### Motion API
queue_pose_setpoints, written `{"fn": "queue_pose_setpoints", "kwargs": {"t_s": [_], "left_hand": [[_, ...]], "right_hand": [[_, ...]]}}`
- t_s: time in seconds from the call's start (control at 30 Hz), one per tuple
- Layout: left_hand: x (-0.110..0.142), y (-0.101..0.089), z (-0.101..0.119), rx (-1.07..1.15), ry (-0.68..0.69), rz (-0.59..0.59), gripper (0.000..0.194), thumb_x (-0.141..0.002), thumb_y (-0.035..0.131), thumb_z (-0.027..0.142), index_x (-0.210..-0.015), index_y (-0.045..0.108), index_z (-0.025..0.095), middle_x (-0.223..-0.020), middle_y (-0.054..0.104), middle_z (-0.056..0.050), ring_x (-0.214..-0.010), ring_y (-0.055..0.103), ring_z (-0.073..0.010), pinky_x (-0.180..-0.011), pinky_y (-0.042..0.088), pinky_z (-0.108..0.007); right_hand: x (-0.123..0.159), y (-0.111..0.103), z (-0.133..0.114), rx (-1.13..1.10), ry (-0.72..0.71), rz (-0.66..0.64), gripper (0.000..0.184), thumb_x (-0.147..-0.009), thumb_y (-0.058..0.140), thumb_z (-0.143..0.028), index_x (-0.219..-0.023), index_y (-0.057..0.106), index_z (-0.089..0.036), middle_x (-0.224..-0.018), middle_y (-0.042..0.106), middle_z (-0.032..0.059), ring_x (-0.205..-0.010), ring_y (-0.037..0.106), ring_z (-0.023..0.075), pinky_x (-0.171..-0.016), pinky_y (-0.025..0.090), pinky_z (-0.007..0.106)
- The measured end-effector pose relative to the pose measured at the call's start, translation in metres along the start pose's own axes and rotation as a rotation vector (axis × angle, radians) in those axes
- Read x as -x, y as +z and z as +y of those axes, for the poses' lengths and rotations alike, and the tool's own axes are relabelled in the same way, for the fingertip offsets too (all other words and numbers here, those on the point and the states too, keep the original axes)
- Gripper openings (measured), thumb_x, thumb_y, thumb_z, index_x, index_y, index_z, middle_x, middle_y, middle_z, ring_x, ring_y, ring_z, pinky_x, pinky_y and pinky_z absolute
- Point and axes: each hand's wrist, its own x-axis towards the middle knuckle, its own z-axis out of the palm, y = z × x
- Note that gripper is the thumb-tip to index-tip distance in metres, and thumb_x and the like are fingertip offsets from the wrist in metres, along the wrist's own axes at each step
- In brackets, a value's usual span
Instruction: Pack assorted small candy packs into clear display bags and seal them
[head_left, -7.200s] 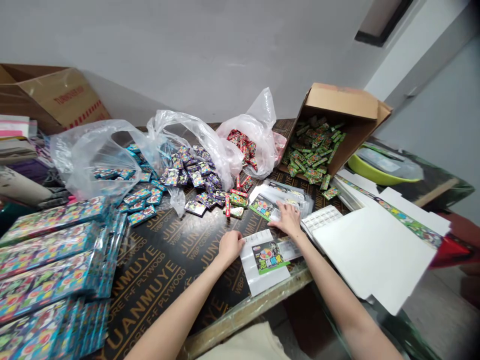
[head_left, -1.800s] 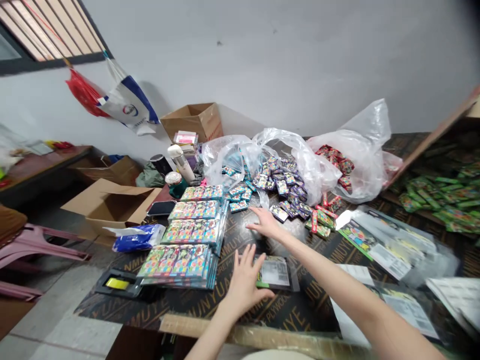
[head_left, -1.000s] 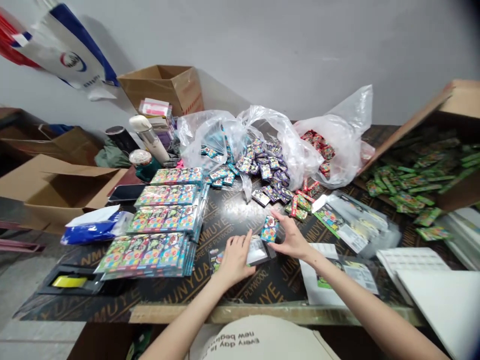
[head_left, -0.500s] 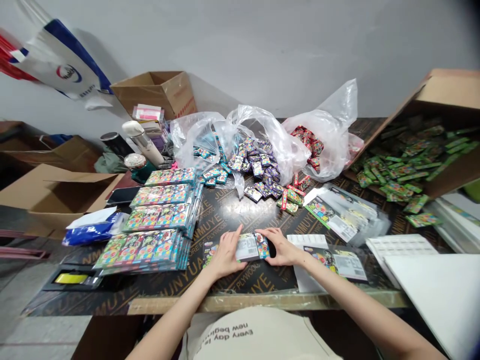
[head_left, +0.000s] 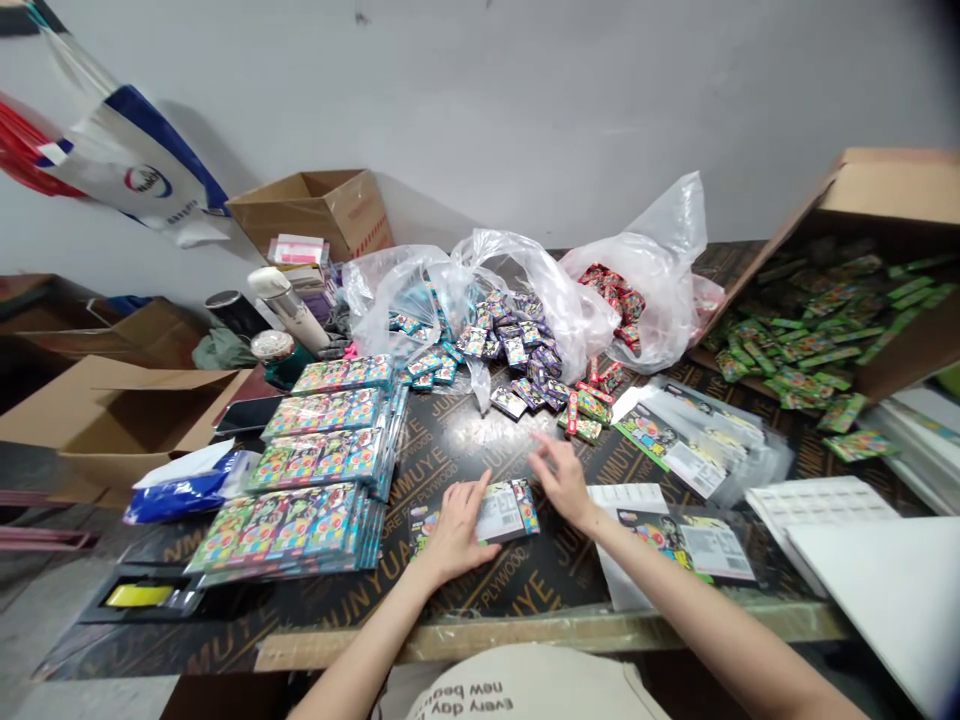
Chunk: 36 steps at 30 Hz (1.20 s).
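Under my left hand (head_left: 459, 528) lies a flat printed packet (head_left: 501, 512) with a pale barcode label and a colourful right end. My left thumb and fingers grip it across the middle and hold it on the table. My right hand (head_left: 561, 482) is off the packet, above the table to its right, fingers apart with nothing in them. Beyond its fingertips lie small purple boxes (head_left: 517, 352), a few red and green boxes (head_left: 586, 425), and blue boxes (head_left: 431, 366) farther left.
Stacks of filled packets (head_left: 300, 510) stand on the left. Clear plastic bags (head_left: 652, 275) line the back. On the right are flat sleeves (head_left: 697, 440), another printed packet (head_left: 686, 545), white sheets (head_left: 870, 580) and a carton (head_left: 892, 190) of green boxes.
My right hand has let go of the packet's right end and moved up and forward, its fingers spreading. My left hand still holds the packet. The view has tilted slightly.
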Motion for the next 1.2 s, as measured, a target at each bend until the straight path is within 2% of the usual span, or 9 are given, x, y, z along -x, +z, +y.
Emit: {"fn": "queue_pose_setpoints", "kwargs": {"t_s": [0.1,0.2,0.37,0.5,0.63,0.8,0.9,1.03,1.2], "left_hand": [[-0.006,-0.008,0.013,-0.135,0.029,-0.087,0.102,-0.056,0.069,0.029,-0.139,0.009,0.029,-0.128,0.036,-0.011,-0.119,0.033,-0.0301,-0.101,0.019,-0.052],[-0.019,-0.013,0.032,-0.267,0.117,-0.208,0.106,-0.052,0.073,0.029,-0.137,0.010,0.036,-0.137,0.025,-0.012,-0.120,0.031,-0.0341,-0.096,0.026,-0.054],[-0.039,-0.010,0.052,-0.434,0.153,-0.383,0.096,-0.050,0.076,0.039,-0.131,0.026,0.034,-0.127,0.037,-0.015,-0.110,0.039,-0.0365,-0.082,0.038,-0.052],[-0.042,-0.011,0.051,-0.476,0.150,-0.402,0.074,-0.052,0.074,0.042,-0.117,0.043,0.026,-0.120,0.040,-0.014,-0.108,0.039,-0.0344,-0.080,0.040,-0.050],[-0.039,-0.014,0.047,-0.434,0.151,-0.385,0.056,-0.056,0.071,0.036,-0.105,0.049,0.023,-0.117,0.041,-0.013,-0.106,0.039,-0.0332,-0.078,0.042,-0.048],[-0.033,-0.011,0.043,-0.344,0.150,-0.332,0.064,-0.049,0.074,0.022,-0.107,0.048,0.024,-0.119,0.041,-0.014,-0.108,0.039,-0.0355,-0.082,0.039,-0.051],[-0.027,-0.010,0.038,-0.237,0.146,-0.288,0.077,-0.047,0.073,0.017,-0.118,0.042,0.025,-0.122,0.042,-0.013,-0.110,0.039,-0.0356,-0.088,0.035,-0.051],[-0.018,-0.011,0.030,-0.143,0.131,-0.238,0.076,-0.054,0.068,0.018,-0.124,0.038,0.026,-0.128,0.038,-0.012,-0.114,0.038,-0.0324,-0.094,0.031,-0.047],[-0.011,-0.010,0.022,-0.103,0.063,-0.179,0.088,-0.057,0.067,0.024,-0.134,0.025,0.027,-0.129,0.037,-0.010,-0.117,0.036,-0.0296,-0.099,0.026,-0.046]], "right_hand": [[-0.041,0.005,0.019,0.114,0.053,0.152,0.037,-0.087,0.037,-0.025,-0.122,0.044,-0.018,-0.094,0.061,0.0084,-0.089,0.054,0.0211,-0.084,0.039,0.038],[-0.079,0.017,0.029,0.363,-0.035,-0.067,0.045,-0.086,0.038,-0.024,-0.130,0.035,-0.016,-0.116,0.054,0.0119,-0.109,0.045,0.0238,-0.090,0.035,0.039],[-0.116,0.042,0.029,0.577,-0.103,-0.297,0.052,-0.081,0.050,-0.027,-0.131,0.036,-0.021,-0.129,0.044,0.0118,-0.126,0.025,0.0312,-0.098,0.019,0.049],[-0.101,0.041,0.025,0.607,-0.114,-0.388,0.043,-0.081,0.050,-0.031,-0.122,0.047,-0.018,-0.118,0.049,0.0161,-0.117,0.036,0.0318,-0.095,0.024,0.048],[-0.072,0.016,0.026,0.492,-0.104,-0.549,0.076,-0.065,0.066,-0.041,-0.132,0.036,-0.019,-0.126,0.042,0.0170,-0.114,0.039,0.0319,-0.090,0.033,0.044],[-0.071,-0.016,0.036,0.244,-0.182,-0.796,0.092,-0.060,0.060,-0.011,-0.138,0.018,-0.032,-0.147,0.012,0.0090,-0.131,0.017,0.0341,-0.096,0.022,0.056],[-0.075,-0.021,0.040,0.170,-0.267,-0.930,0.090,-0.056,0.058,-0.005,-0.136,0.027,-0.033,-0.144,0.024,0.0058,-0.129,0.022,0.0311,-0.099,0.019,0.055],[-0.059,-0.018,0.040,0.122,-0.242,-0.808,0.063,-0.061,0.059,-0.009,-0.123,0.050,-0.023,-0.120,0.052,0.0093,-0.109,0.047,0.0256,-0.094,0.034,0.043],[-0.018,-0.019,0.043,0.041,0.055,-0.546,0.057,-0.070,0.063,-0.026,-0.124,0.047,-0.016,-0.098,0.054,0.0089,-0.079,0.057,0.0190,-0.075,0.046,0.035]]}}
